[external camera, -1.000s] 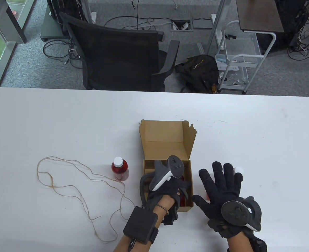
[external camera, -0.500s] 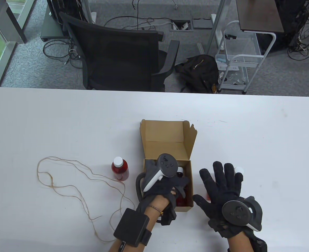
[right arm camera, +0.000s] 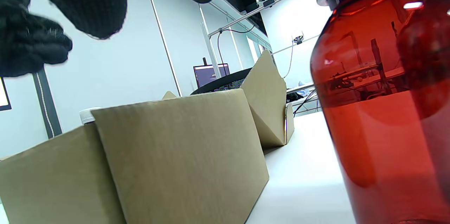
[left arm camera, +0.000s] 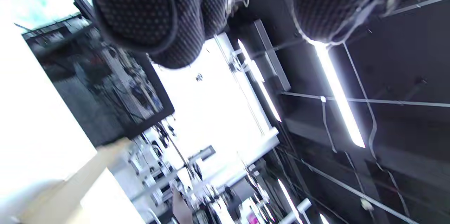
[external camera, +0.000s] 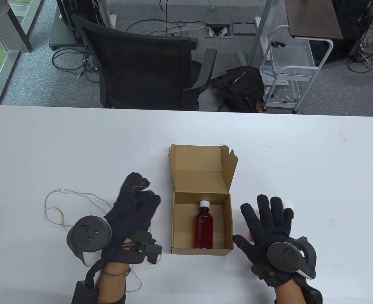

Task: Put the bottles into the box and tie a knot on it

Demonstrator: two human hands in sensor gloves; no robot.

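White and bare, the counter (external camera: 79, 142) carried an open cardboard box (external camera: 201, 250), its lid folded back so bottles could drop in. One red bottle (external camera: 204, 228) lay flat inside. The left hand (external camera: 129, 218), fingers loosely bent and holding nothing, hovered over the spot beside the string (external camera: 60, 218). The right hand (external camera: 268, 228) rested spread flat over another bottle (right arm camera: 383, 111), probably to steady it before the pick-up.

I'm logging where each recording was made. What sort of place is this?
Most likely an office or lab workspace: a white table faces a black mesh office chair, cables trail over grey carpet to a floor socket box, and a wheeled cart stands behind.
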